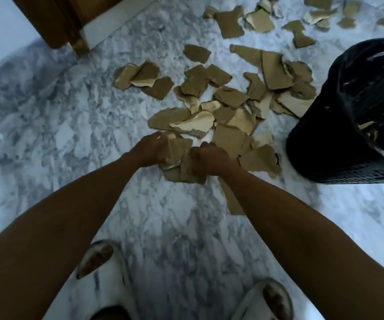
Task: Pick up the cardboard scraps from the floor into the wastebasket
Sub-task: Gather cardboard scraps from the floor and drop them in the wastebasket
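Several torn brown cardboard scraps (pixel 230 98) lie scattered over the marble floor, thickest in the middle and trailing to the far right. My left hand (pixel 150 150) grips a bunch of scraps (pixel 177 148) at the near edge of the pile. My right hand (pixel 206 159) is curled round more scraps (pixel 189 174) right beside it, the two hands almost touching. A black wastebasket (pixel 345 125) lined with a black plastic bag stands at the right, some cardboard showing inside it.
A wooden door frame with a white skirting board (pixel 71 26) stands at the far left. My two feet in white slippers (pixel 101 269) are at the bottom. Bare marble floor (pixel 48 135) stretches to the left.
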